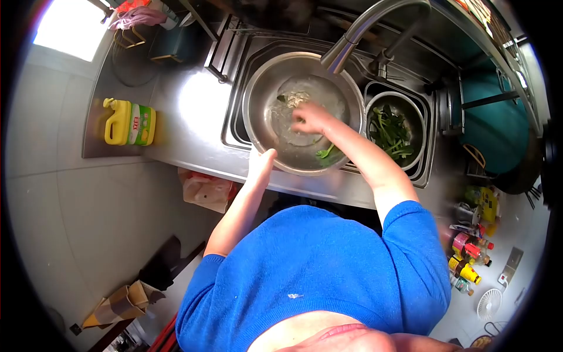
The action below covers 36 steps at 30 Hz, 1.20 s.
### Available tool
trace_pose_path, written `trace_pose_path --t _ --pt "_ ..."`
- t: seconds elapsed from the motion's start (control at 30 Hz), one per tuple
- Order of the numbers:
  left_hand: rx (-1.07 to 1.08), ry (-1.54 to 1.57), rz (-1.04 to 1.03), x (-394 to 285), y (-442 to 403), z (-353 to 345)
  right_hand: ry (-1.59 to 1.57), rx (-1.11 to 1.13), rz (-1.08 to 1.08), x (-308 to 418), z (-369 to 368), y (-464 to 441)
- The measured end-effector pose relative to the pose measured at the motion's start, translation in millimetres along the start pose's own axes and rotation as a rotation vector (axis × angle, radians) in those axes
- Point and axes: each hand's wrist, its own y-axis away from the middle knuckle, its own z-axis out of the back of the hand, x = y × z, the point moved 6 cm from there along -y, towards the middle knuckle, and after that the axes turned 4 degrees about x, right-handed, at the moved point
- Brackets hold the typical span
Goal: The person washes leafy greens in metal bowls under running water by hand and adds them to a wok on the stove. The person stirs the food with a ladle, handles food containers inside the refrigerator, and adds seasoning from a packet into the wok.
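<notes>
A large metal basin (258,117) with water in it rests over the left bowl of the sink. My left hand (262,165) grips the basin's near left rim, its thumb over the edge. Inside the basin, my right hand (311,118) is at the water with its fingers curled; whether they hold anything is hidden. Just beyond those fingers lies a pale clump (298,98) with a dark green bit beside it. A green leafy piece (326,152) sits at the basin's near right side. Leafy greens (389,132) fill much of a smaller metal bowl (421,126) in the right sink bowl.
The curved faucet (346,48) hangs over the basin's far right rim. A yellow jug (130,122) stands on the counter (182,149) at left. On the right are a teal board (498,126) and several bottles (465,268). A metal rack (217,56) stands behind.
</notes>
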Motion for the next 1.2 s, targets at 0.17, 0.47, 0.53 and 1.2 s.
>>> trace_pose_path --t 0.17,0.47,0.53,1.2 --pt "0.041 0.033 0.024 -14.5 0.8 -3.0 0.046 0.340 0.036 -3.8 -20.9 56.0" --pt "0.031 -0.036 -0.001 -15.4 0.7 -6.2 -0.318 0.322 -0.195 -7.0 9.8 85.7" --pt "0.042 0.098 0.140 -32.2 17.3 -15.5 -0.461 0.075 -0.334 -13.8 58.1 105.6" --pt "-0.003 0.072 0.093 -6.9 3.0 -3.3 -0.154 0.378 -0.164 -8.5 -30.3 20.4"
